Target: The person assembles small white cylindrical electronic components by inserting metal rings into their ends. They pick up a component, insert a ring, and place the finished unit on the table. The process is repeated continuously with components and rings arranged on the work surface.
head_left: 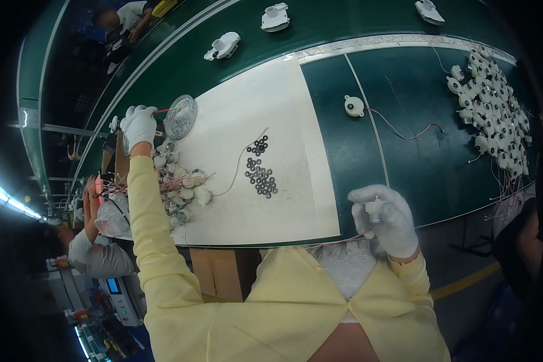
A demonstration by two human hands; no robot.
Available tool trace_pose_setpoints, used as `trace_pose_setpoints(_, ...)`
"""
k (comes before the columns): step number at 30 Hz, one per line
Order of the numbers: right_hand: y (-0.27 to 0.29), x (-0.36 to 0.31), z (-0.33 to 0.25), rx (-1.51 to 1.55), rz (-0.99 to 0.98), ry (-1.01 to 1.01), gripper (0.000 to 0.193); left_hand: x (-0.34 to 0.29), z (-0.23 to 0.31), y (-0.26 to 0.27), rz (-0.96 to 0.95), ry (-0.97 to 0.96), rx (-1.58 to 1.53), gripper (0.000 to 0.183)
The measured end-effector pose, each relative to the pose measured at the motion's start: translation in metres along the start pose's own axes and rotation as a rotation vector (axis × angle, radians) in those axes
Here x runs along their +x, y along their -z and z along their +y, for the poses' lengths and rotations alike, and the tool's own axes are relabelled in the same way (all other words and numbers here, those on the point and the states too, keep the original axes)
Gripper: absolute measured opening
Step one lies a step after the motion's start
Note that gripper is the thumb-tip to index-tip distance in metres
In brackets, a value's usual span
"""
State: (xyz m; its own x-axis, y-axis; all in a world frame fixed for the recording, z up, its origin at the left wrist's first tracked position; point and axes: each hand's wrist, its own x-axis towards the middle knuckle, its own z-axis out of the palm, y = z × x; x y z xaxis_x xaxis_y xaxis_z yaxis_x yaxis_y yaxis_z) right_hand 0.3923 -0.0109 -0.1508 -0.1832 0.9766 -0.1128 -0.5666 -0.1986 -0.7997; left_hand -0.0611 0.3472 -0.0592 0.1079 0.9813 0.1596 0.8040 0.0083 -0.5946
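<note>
Dipping seems step in hand: white-gloved left hand [140,127] pinches thin red stick [162,111] at round clear dish [193,114], tip contact unclear. White-gloved right hand [389,220] curls fingers around small white plastic housing [374,210]. Next likely calls for stick at housing.

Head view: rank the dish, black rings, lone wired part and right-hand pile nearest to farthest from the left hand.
1. Dish, beside the left hand
2. Black rings, on the white sheet
3. Lone wired part, on the green surface
4. Right-hand pile, far right

Brown cardboard box [216,271], yellow floor stripe [466,281], machine [125,308] with blue screen [113,286], lit tube [11,200]
</note>
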Motion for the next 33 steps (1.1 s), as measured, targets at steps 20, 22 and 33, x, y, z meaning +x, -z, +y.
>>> trace_pose_setpoints(20, -0.001, -0.001, 0.003, -0.028, 0.032, -0.037, 0.071, -0.092, 0.000, -0.032, -0.125, -0.115, -0.341, 0.044)
trace_pose_setpoints(22, 0.000, 0.000, 0.006, -0.002, 0.019, -0.001, 0.070, -0.092, 0.003, -0.031, -0.146, -0.109, -0.353, 0.044)
trace_pose_setpoints(33, 0.002, -0.001, 0.005, 0.010, 0.021, -0.016, 0.066, -0.094, 0.014, -0.019, -0.240, -0.060, -0.555, 0.047)
